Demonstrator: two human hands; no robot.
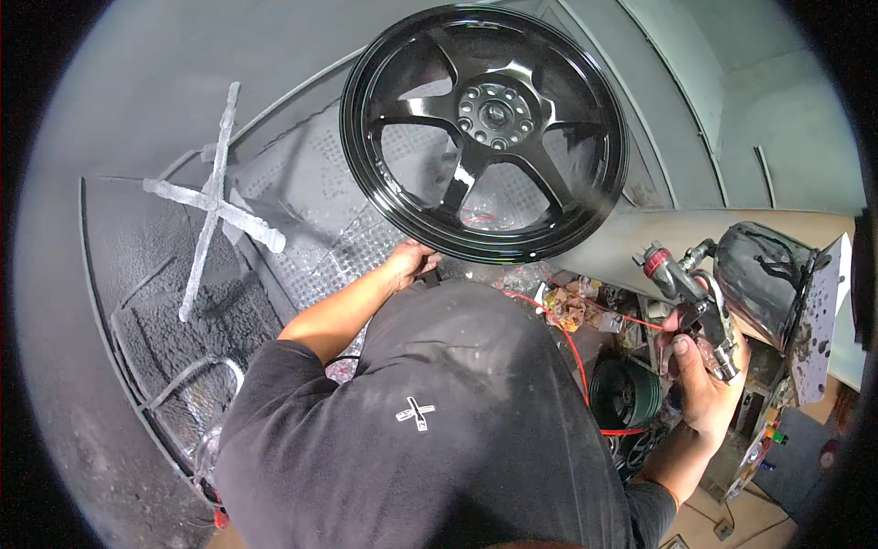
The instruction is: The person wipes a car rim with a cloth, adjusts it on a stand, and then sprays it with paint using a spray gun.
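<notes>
A glossy black spoked car wheel rim [465,174] stands face up toward me at the top centre. Just under its lower left edge is my left hand [414,262], fingers curled round a small dark piece that I cannot make out. Whether this piece joins the wheel is hidden. Off to the right, my right hand [702,371] is wrapped round a spray gun [686,297]. The gun's red-ringed nozzle end points up and left, apart from the wheel, and a dark, paint-streaked cup [761,274] sits beside it.
A grey cross-shaped stand [216,203] is at the left, above a dark rough mat [197,339]. A red hose [578,357] runs between my body and right arm. Crumpled litter [572,306], a dark green round container [625,392] and a perforated plate [826,316] lie on the right.
</notes>
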